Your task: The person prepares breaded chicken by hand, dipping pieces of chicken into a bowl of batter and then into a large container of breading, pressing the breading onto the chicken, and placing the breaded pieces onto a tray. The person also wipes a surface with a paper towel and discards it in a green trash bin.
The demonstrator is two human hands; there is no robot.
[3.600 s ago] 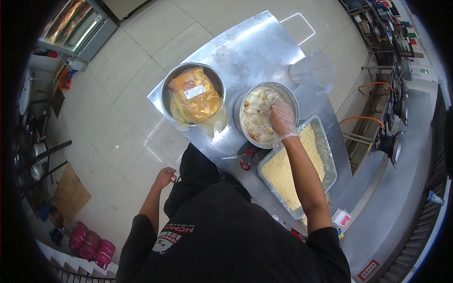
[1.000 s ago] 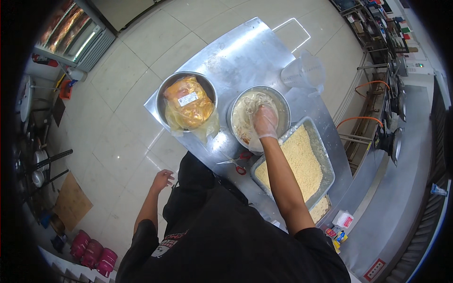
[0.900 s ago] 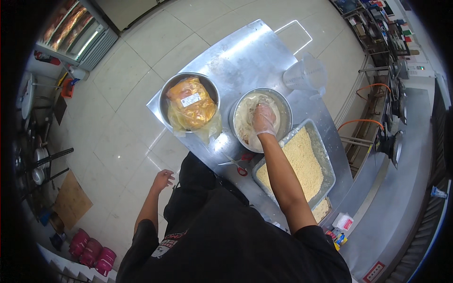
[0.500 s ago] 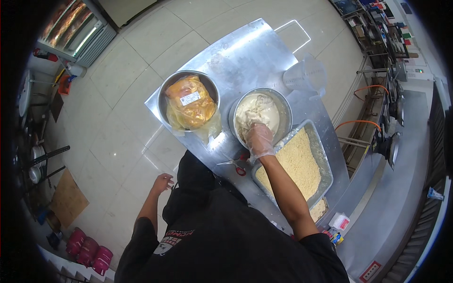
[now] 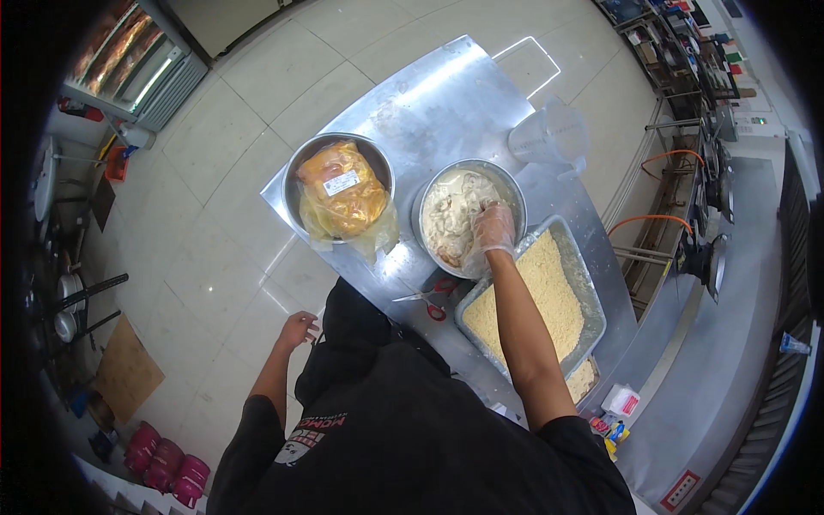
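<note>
My right hand (image 5: 494,229), in a clear plastic glove, reaches into a round metal bowl (image 5: 419,225) of creamy white batter (image 5: 452,206). Its fingers curl down into the batter by the bowl's right side, and their tips are hidden. Lumpy coated pieces show in the mix, with a browner patch near the front. Below the forearm lies a grey rectangular tub (image 5: 592,313) of pale yellow crumbs (image 5: 542,296). My bare left hand (image 5: 299,329) hangs beside the table's near left edge, holding nothing, its fingers loosely apart.
On the metal table (image 5: 429,103), a second bowl (image 5: 294,199) holds a plastic bag of orange-yellow food (image 5: 345,190). Red-handled scissors (image 5: 436,311) lie near the front edge. A clear measuring jug (image 5: 549,136) stands at far right. Stoves with orange hoses (image 5: 652,221) line the right.
My right hand has moved to the right within the batter bowl. The batter's surface is lumpier, with a browner patch showing. My left hand has hardly moved.
</note>
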